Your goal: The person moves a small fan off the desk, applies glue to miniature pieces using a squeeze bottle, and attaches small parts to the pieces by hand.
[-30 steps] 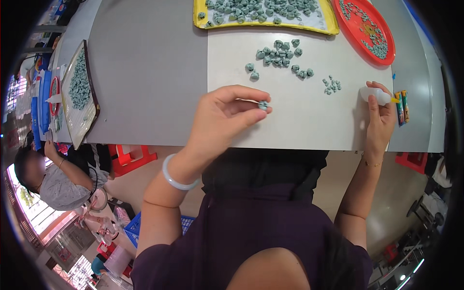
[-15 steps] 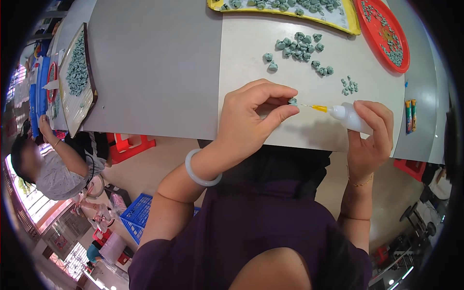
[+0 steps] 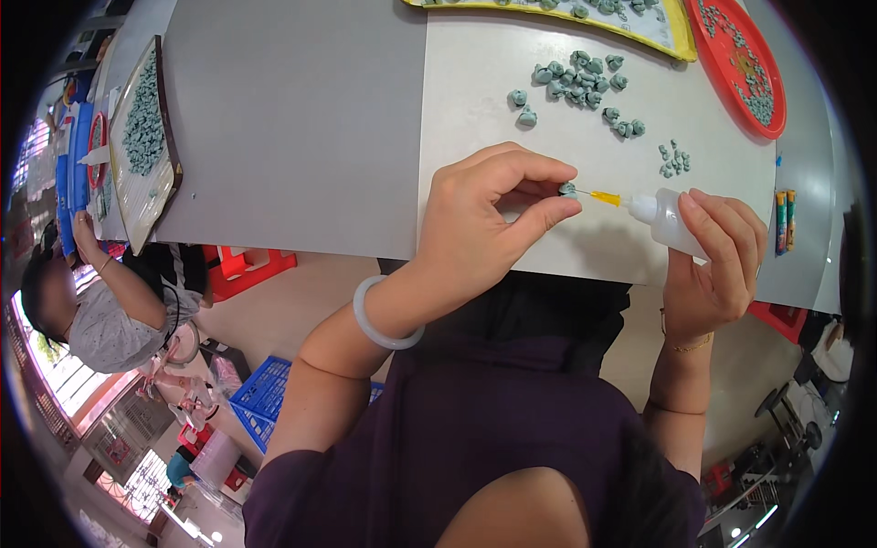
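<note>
Between the thumb and forefinger of my left hand [image 3: 498,205] I pinch a small grey-green piece [image 3: 567,190], mostly covered by the fingertips. My right hand [image 3: 717,260] is wrapped round a white squeeze bottle [image 3: 674,222] lying nearly level. Its yellow needle tip [image 3: 605,197] points left, and the thin needle reaches the small piece. Beyond my hands lies a loose group of grey-green rosebud-like pieces [image 3: 585,91] on the pale board [image 3: 475,100]. A cluster of much smaller grey-green bits [image 3: 674,163] lies above the bottle.
At the far edge is a yellow-rimmed tray [image 3: 690,36] of similar pieces, beside a red oval tray [image 3: 776,100] of small bits. Two coloured tubes [image 3: 786,222] lie at right. On the left, a person [image 3: 123,320] sits by another tray [image 3: 169,183] heaped with green bits.
The needle has closed the small gap to the piece in my left fingers and now meets it. Both hands sit slightly further right in the picture, as does the table.
</note>
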Available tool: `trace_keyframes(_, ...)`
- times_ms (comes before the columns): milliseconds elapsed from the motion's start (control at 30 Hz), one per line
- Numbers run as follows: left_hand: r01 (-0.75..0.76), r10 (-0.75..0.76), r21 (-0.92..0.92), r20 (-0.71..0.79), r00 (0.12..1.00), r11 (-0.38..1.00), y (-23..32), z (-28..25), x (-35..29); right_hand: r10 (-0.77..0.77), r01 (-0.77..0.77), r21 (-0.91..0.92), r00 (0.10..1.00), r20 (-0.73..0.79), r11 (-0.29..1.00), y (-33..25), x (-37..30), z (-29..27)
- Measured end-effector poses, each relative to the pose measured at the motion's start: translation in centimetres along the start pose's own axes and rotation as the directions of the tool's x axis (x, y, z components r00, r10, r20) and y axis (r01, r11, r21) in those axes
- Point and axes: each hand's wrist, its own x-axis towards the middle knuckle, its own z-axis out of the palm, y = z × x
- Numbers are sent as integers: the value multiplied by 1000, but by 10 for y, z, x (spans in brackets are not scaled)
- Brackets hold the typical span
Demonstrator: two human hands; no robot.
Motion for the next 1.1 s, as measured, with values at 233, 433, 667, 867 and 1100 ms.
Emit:
trace_keyframes(233,1,-1,-14,-1,1000,1000,0,0,0,9,-9,-4,999,50,1000,-2,0,-3)
trace_keyframes(433,-3,3,-17,-5,1000,1000,0,-1,-1,26,-25,-16,999,48,1000,1,-1,-5)
trace_keyframes(667,8,-8,-14,6,1000,1000,1,-2,0,74,-79,62,994,77,995,7,-1,-5)
trace_keyframes(867,-24,25,-15,17,1000,1000,0,-2,1,568,-564,256,821,65,785,51,-11,-9)
trace_keyframes(1100,9,-7,-35,46,999,999,-1,-2,-2,689,-643,437,722,69,629,78,-23,-9)
